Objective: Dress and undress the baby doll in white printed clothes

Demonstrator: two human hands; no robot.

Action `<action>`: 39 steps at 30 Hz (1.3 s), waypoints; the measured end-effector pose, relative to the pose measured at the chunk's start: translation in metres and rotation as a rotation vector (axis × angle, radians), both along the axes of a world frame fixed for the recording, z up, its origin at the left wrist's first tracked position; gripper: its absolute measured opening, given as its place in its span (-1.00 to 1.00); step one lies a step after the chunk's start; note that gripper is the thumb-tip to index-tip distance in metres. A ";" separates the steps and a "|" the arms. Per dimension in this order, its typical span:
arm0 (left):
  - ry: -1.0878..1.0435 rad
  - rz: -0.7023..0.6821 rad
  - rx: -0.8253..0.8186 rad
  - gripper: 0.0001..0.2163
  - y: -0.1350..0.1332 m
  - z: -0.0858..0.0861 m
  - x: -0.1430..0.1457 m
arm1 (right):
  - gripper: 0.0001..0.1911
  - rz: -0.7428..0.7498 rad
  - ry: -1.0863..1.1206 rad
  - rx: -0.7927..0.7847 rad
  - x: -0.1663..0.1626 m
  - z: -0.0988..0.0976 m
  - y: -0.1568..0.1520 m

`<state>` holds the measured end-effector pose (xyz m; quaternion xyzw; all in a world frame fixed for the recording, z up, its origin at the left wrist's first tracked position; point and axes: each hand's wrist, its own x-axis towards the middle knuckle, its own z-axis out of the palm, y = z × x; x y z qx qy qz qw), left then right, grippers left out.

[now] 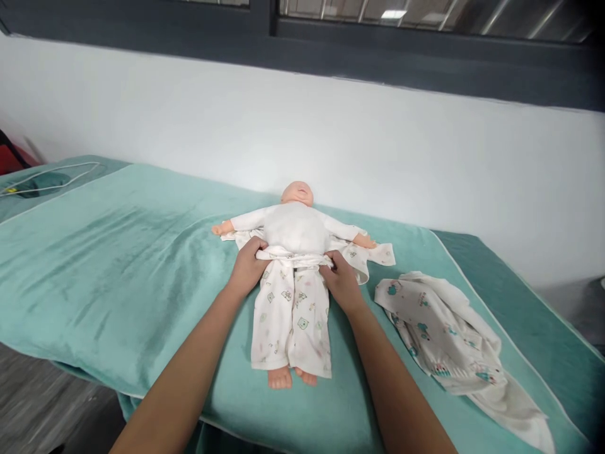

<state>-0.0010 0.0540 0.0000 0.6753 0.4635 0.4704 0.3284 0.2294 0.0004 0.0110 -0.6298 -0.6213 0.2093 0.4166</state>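
A baby doll [297,224] with a white cloth body lies on its back, head toward the wall and arms spread. White printed baby trousers [290,315] cover its legs, and its bare feet stick out below the cuffs. My left hand [249,265] grips the trousers' waistband at one side of the doll's waist. At the opposite side, my right hand [341,280] pinches the same waistband. A printed baby shirt [357,257] lies spread under the doll's back and arms, partly hidden by the body.
A crumpled white garment with teal prints [444,328] lies to the right. Everything rests on a green velvety cover [142,265]. Behind it rises a white wall [189,120] below a dark window frame [331,53]. A white cord [70,167] lies at the far left.
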 end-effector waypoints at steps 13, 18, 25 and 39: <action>0.167 -0.104 0.214 -0.71 -0.029 -0.002 -0.013 | -0.60 0.231 -0.335 -0.128 0.005 0.024 -0.019; 0.075 0.130 0.224 -0.76 -0.029 -0.010 -0.013 | -0.56 0.110 -0.321 0.168 -0.007 0.013 -0.024; 0.034 0.124 0.002 -0.87 -0.023 -0.006 -0.012 | -0.78 0.013 -0.099 0.064 -0.012 0.008 -0.020; 0.049 -0.244 0.002 -0.78 -0.076 -0.007 -0.039 | -0.68 0.473 0.085 -0.226 0.007 0.026 -0.051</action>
